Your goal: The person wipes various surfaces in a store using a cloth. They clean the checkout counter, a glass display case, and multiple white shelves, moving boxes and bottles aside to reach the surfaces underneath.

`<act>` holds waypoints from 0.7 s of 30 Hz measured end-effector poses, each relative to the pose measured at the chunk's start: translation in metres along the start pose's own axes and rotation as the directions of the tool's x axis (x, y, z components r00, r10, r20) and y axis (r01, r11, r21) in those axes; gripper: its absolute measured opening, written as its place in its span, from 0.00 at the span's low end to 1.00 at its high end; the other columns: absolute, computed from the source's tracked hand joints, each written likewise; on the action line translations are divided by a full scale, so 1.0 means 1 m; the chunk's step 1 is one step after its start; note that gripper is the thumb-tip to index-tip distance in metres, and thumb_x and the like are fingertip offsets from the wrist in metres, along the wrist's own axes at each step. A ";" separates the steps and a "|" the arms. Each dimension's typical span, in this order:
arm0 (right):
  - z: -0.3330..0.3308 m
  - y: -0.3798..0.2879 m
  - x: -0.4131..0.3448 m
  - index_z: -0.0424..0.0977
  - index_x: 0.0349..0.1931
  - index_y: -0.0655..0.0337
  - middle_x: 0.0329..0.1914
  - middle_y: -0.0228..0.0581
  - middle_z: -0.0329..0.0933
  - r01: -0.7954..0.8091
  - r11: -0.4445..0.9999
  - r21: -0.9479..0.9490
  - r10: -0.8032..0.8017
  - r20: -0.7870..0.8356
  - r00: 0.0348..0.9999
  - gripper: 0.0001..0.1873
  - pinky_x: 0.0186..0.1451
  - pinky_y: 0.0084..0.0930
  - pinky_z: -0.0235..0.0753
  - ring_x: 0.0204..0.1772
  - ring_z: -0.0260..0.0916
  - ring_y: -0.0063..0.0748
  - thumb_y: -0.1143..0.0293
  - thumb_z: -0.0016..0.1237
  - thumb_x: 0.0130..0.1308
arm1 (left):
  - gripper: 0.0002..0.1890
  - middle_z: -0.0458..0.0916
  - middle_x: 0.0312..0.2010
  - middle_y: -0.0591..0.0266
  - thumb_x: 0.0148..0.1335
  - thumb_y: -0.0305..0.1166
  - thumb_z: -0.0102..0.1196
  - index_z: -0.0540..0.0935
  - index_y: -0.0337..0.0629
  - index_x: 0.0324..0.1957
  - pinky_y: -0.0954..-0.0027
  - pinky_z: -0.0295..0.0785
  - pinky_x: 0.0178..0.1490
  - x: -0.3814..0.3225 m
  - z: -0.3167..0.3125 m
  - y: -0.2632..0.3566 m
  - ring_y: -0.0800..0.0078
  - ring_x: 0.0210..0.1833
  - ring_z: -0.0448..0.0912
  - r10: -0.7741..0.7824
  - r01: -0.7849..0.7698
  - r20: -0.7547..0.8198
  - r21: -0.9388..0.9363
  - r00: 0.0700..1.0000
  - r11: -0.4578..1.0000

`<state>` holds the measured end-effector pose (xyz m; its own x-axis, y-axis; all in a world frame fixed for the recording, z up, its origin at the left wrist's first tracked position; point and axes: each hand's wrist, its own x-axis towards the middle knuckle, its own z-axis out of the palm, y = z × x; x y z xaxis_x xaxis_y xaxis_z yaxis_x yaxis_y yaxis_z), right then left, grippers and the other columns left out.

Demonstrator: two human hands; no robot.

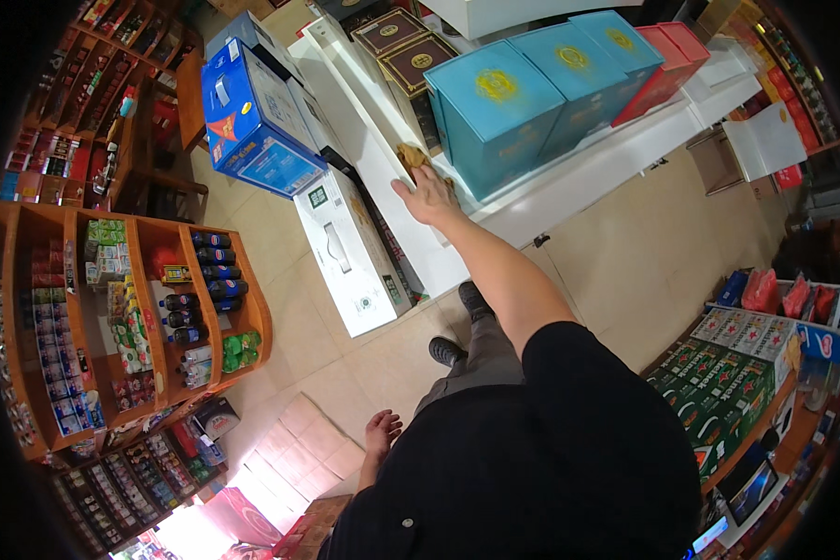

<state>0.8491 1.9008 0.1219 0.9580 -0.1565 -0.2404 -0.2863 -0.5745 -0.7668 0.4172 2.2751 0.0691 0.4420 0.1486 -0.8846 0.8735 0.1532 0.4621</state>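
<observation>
My right hand (pixel 430 198) reaches out over a white display counter (pixel 430 266), palm down, with its fingers on a crumpled brown cloth (pixel 413 155). The thumb sticks out to the left, and part of the cloth is hidden under the hand. Just right of the hand stand tall turquoise gift boxes (pixel 502 80) with yellow emblems. Behind the cloth are dark brown boxes (pixel 413 63) with gold edging. My left hand (pixel 382 428) hangs low by my side, fingers loosely bent and apart, with nothing in it.
White carton (pixel 346 259) and blue carton (pixel 259 119) stand along the counter's left side. Red boxes (pixel 661 70) follow the turquoise ones. Wooden shelves (pixel 210 308) with bottles are at left. Stacked Heineken cartons (pixel 721 392) are at right. A flattened cardboard sheet (pixel 315 434) lies behind me.
</observation>
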 end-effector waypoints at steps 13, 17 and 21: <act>-0.050 0.020 -0.025 0.72 0.67 0.65 0.67 0.60 0.76 0.249 0.902 -0.352 -0.139 0.310 0.941 0.50 0.71 0.42 0.73 0.69 0.74 0.56 0.30 0.59 0.56 | 0.22 0.82 0.51 0.38 0.69 0.31 0.57 0.74 0.28 0.60 0.47 0.82 0.53 0.010 0.002 -0.175 0.45 0.54 0.82 0.013 -0.124 -0.292 -0.366 0.956 0.922; -0.073 0.004 -0.039 0.78 0.48 0.61 0.49 0.57 0.84 0.274 0.936 -0.223 -0.201 0.299 0.933 0.32 0.58 0.47 0.79 0.55 0.81 0.57 0.40 0.62 0.59 | 0.21 0.84 0.49 0.43 0.68 0.34 0.58 0.79 0.31 0.58 0.54 0.82 0.53 0.009 0.089 -0.215 0.51 0.53 0.82 -0.018 -0.053 -0.343 -0.197 0.939 0.979; -0.072 0.030 -0.040 0.75 0.25 0.63 0.30 0.56 0.83 0.407 0.913 0.034 -0.406 0.179 0.896 0.19 0.45 0.53 0.79 0.39 0.81 0.63 0.56 0.58 0.64 | 0.20 0.85 0.48 0.45 0.68 0.35 0.58 0.81 0.32 0.57 0.56 0.82 0.52 0.029 0.160 -0.212 0.53 0.52 0.83 0.203 -0.162 -0.151 0.247 0.968 0.955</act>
<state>0.8038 1.8320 0.1510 0.9715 0.2367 -0.0105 0.1279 -0.5610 -0.8179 0.2777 2.0907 -0.0641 0.5741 0.3219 -0.7529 0.8134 -0.1192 0.5693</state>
